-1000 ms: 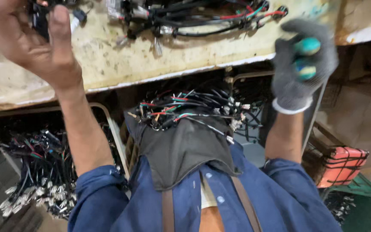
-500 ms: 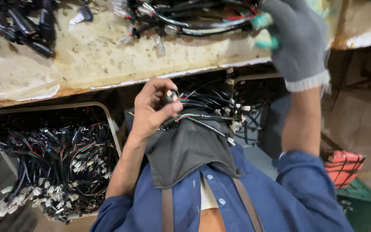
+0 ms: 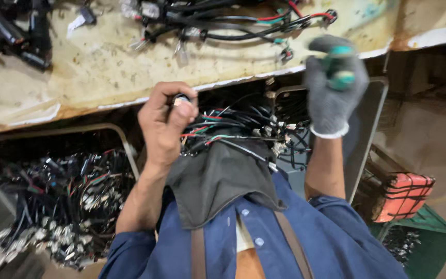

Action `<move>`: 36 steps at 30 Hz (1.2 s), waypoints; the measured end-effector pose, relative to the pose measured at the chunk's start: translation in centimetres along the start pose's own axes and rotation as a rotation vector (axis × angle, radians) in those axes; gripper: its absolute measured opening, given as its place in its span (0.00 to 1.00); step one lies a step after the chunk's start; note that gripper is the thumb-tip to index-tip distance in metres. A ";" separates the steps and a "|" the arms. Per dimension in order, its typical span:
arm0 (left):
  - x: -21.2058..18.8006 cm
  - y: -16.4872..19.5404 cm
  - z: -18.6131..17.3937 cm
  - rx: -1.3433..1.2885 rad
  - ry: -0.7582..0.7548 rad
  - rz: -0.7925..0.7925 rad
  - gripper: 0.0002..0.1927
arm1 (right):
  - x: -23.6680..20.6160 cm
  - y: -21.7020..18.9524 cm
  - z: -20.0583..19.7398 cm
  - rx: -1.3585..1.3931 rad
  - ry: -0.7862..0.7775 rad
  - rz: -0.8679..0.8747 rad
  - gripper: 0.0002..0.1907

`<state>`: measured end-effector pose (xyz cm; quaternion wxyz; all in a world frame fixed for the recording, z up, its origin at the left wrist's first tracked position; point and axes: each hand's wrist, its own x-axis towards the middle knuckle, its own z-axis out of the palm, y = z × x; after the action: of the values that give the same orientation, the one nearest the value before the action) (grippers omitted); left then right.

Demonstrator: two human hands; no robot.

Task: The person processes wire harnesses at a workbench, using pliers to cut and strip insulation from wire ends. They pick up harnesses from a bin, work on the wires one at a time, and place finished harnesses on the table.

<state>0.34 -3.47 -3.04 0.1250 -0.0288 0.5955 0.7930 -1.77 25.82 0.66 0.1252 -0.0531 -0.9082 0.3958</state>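
Dim warm light, motion-blurred gloved hand, shadowed bins below

A small metal connector (image 3: 180, 99) sits pinched in the bare left hand (image 3: 165, 124), above a tangled wire bundle (image 3: 243, 132). A green-handled tool (image 3: 340, 67) stands gripped in the gloved right hand (image 3: 331, 88).

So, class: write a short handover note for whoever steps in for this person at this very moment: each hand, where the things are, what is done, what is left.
Left hand: bare, pinching a small connector above the wire bundle in the lap pouch.
Right hand: gloved, gripping a green-handled tool near the bench edge.
Done: a harness lies on the bench.
Left: the pouch bundle and the full bin of wires at the left appear unprocessed; how far this connector has got cannot be told.
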 end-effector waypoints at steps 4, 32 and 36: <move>0.0 0.3 1.5 -0.077 -0.145 -0.121 0.17 | -0.4 0.4 0.6 -0.284 -0.092 -0.224 0.20; -0.7 -1.1 1.7 0.172 -0.182 0.067 0.12 | -4.6 -5.4 3.1 0.865 -0.314 0.257 0.08; -1.1 -0.4 1.6 0.111 -0.261 0.005 0.15 | -5.6 -7.0 2.8 1.456 -0.164 0.300 0.12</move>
<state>1.64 -1.99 -2.71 0.2008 0.0830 0.6172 0.7562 2.88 17.97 2.89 0.0053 -0.0505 -0.4059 0.9125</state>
